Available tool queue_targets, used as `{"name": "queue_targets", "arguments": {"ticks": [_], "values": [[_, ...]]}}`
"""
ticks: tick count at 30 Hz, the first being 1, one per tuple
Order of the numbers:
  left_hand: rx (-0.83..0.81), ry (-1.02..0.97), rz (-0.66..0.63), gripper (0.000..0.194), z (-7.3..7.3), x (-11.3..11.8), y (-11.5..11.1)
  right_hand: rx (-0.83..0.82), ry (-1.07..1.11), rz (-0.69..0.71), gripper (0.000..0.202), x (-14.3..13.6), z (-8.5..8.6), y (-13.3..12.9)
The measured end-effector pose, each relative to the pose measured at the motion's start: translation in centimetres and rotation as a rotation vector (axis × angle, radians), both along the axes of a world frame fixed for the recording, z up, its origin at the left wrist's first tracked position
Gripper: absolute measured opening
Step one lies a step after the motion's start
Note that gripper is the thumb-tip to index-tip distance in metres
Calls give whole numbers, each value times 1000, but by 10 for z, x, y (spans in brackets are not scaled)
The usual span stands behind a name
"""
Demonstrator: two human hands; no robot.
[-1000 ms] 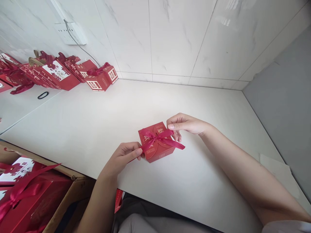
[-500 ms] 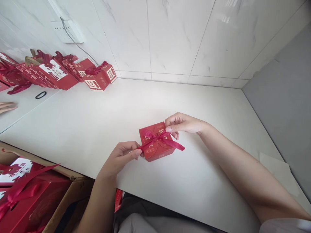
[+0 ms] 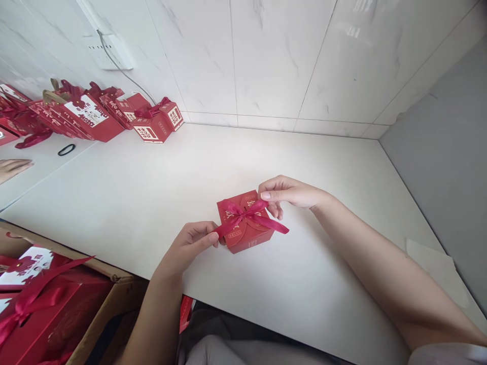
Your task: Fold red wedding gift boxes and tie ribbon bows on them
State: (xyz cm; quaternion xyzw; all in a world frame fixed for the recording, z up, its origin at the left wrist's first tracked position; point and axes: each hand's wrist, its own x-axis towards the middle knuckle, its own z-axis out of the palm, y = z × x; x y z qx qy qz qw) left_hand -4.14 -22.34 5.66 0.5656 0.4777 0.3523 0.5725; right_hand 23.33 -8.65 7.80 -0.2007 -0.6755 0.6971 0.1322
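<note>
A small red gift box with gold print sits on the white table, topped by a crimson ribbon tied in a bow. My left hand pinches a ribbon end at the box's left side, thumb on top. At the upper right corner of the box, my right hand has thumb and fingers closed on a loop of the bow. One ribbon tail lies free over the right edge of the box.
Red boxes and red gift bags line the wall at the back left. A black band lies near another person's hand. A cardboard carton of red boxes stands at the lower left beside the white table.
The ribbon loop at my right hand looks wider and flatter, and the knot sits neater. My hands have barely moved. The other person's hand shows slightly more.
</note>
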Motion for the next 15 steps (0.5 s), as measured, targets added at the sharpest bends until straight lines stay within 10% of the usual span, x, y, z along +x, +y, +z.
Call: {"name": "queue_targets", "arguments": {"ticks": [15], "values": [[22, 11, 14, 27, 1, -1, -1, 15, 3, 31, 31, 0, -4, 1]]}}
